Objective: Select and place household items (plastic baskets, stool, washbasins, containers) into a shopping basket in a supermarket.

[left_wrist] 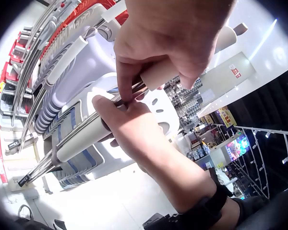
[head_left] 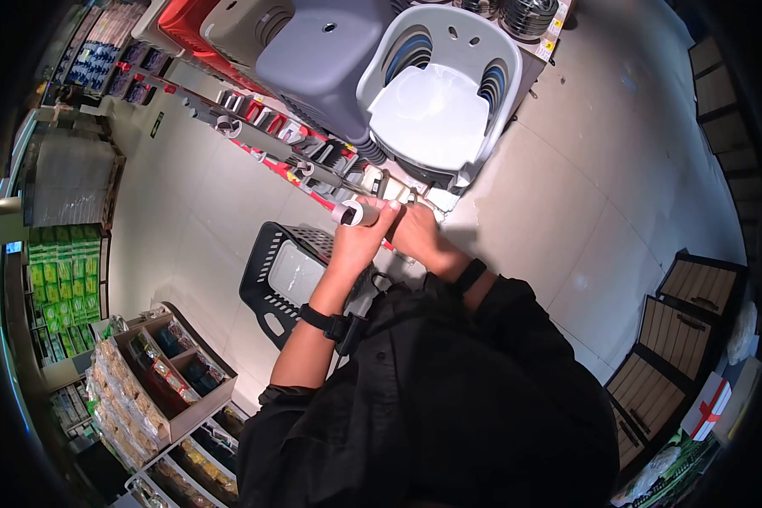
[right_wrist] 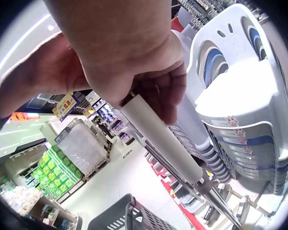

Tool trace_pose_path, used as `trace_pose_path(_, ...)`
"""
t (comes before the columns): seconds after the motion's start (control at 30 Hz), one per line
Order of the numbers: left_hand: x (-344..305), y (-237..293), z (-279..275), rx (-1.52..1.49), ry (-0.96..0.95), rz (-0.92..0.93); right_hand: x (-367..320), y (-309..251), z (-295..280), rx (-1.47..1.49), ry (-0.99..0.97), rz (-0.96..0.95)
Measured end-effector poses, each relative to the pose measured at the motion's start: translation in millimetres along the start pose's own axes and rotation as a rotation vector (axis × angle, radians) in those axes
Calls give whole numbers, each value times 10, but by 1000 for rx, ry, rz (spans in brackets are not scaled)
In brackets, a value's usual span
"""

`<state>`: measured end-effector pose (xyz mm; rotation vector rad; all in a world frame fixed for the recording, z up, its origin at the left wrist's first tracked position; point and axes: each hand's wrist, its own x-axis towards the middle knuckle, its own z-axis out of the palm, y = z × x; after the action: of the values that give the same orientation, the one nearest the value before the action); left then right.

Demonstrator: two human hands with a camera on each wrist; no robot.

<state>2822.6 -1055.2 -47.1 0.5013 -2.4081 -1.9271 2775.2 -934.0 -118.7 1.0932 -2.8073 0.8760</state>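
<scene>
In the head view my left hand (head_left: 360,241) and right hand (head_left: 416,233) are close together, the left beside a white tube end (head_left: 363,213). The left wrist view has my left hand (left_wrist: 170,43) curled round a pale tube (left_wrist: 158,74), with fingertips at thin metal rods. Just below, my right hand (left_wrist: 137,132) grips a pole with a white sleeve (left_wrist: 84,142). From the right wrist, the right hand (right_wrist: 134,62) has its fingers curled behind the white sleeve (right_wrist: 165,139); the left hand (right_wrist: 45,67) is partly hidden behind it.
Stacked white chairs (head_left: 432,110) and grey stools (head_left: 322,51) stand ahead. More sleeved poles (head_left: 267,140) line up at the left, above boxed goods on a low rack. A black basket (head_left: 267,271) is on the floor beside me. Shelves of packets (head_left: 157,381) stand at the lower left.
</scene>
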Motion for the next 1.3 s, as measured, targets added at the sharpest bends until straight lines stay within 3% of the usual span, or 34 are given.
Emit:
trace_pose_path(0.17, -51, -57, -67, 15, -18, -47, -45, -10, 45, 109, 38, -44)
trace_pose_path(0.23, -42, -68, -57, -55, -57, -2, 14, -168, -138, 288, 79, -50)
trace_pose_path(0.3, 23, -205, -68, -81, -146, -145, -7, -68, -112, 124, -95, 21)
trace_pose_path(0.37, -65, -25, -119, 64, -168, -97, -34, 41, -77, 98, -183, 69)
trace_pose_path(0.4, -80, -202, -153, 241, -185, 78, -25, -16, -173, 58, -216, 121)
trace_pose_path(0.43, -169, -130, -216, 259, -191, 27, -39, -55, -223, 18, -250, 173)
trace_pose_path(0.5, -367, -173, -383, 130, -137, 20, -202, -4, -266, 48, 90, 48)
trace_pose_path(0.57, -666, -525, -603, 121, -43, -32, -371, 59, -346, 92, 149, 102)
trace_pose_path(0.63, -1047, -802, -827, 98, 89, -165, -509, 11, -625, 50, -198, 394)
trace_pose_path(0.77, -1906, -1320, -1102, 170, 268, -437, -794, -12, -507, 113, -438, 370)
trace_pose_path(0.87, -2412, -1615, -1141, 292, 207, -507, -907, -114, -32, 235, -437, -107)
trace_pose_path(1.07, -2814, -1858, -1254, 478, 68, -714, -637, -1087, 652, 104, -710, -387)
trace_pose_path(1.23, -2818, -1849, -1409, 505, -17, -731, -799, -1479, 1140, 59, -903, -394)
trace_pose_path(1.3, -2788, -1901, -1399, 490, -26, -694, -909, -1597, 1298, -84, -972, -274)
